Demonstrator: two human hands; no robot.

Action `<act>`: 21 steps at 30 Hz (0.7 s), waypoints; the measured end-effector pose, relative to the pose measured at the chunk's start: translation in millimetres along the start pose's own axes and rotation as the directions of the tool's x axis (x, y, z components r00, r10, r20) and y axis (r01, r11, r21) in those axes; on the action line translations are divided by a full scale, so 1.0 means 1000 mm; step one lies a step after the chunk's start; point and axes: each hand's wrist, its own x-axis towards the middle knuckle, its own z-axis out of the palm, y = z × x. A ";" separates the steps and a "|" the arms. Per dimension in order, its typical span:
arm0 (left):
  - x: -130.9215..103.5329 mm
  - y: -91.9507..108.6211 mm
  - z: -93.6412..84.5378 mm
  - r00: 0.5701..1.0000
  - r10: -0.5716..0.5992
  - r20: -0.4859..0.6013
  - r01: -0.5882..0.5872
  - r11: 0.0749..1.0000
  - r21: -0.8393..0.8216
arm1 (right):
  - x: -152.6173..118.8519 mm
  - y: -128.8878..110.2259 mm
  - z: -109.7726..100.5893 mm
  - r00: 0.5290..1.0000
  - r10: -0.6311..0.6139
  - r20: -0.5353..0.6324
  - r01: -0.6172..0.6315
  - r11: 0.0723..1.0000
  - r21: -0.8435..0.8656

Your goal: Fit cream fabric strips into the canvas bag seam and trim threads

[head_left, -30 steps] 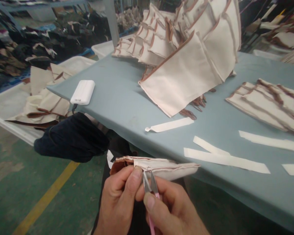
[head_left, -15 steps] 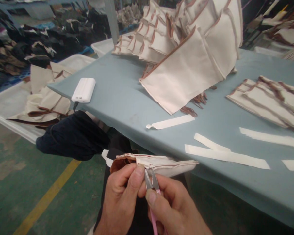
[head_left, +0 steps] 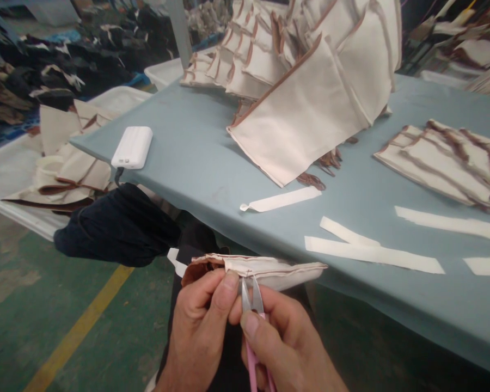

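My left hand (head_left: 202, 321) pinches the seam of a cream fabric piece (head_left: 286, 272) with brown edging, held over my lap by the table's edge. My right hand (head_left: 286, 337) is closed around pink-handled scissors (head_left: 251, 359). Their blades stand a little apart, with the tips at the fabric's edge just right of my left thumb. Whether my right fingers also touch the fabric is hidden.
On the blue-green table (head_left: 188, 152) lie a large pile of cream fabric pieces (head_left: 302, 109), a smaller stack (head_left: 445, 163), white strips (head_left: 371, 253) and a white power bank (head_left: 133, 147). At left stands a white bin (head_left: 20, 220) of similar pieces, beside dark cloth (head_left: 118, 228).
The view has shifted slightly, so the table and its contents sit a little further left and up. Both hands keep their hold, and the scissor blades look slightly wider apart.
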 end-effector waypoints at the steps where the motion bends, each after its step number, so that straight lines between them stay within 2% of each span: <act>1: 0.000 0.000 0.000 1.000 0.001 0.000 -0.001 1.000 0.001 | 0.000 0.001 0.000 1.000 -0.002 0.003 0.002 1.000 0.006; 10: 0.000 -0.008 0.001 0.999 -0.032 0.013 0.033 0.998 -0.057 | 0.002 0.007 -0.004 1.000 -0.018 -0.003 0.018 1.000 0.013; 17: -0.001 -0.011 0.000 0.995 -0.089 0.032 0.092 0.992 -0.085 | -0.001 0.006 -0.004 1.000 0.021 -0.009 -0.021 1.000 0.009; 19: -0.002 -0.011 0.001 0.994 -0.106 0.034 0.109 0.990 -0.092 | -0.003 0.006 -0.003 1.000 0.032 0.002 -0.031 0.999 -0.014; 21: -0.001 -0.011 0.000 0.994 -0.111 0.017 0.112 0.990 -0.081 | -0.007 0.006 -0.004 1.000 0.007 0.003 -0.007 0.994 -0.109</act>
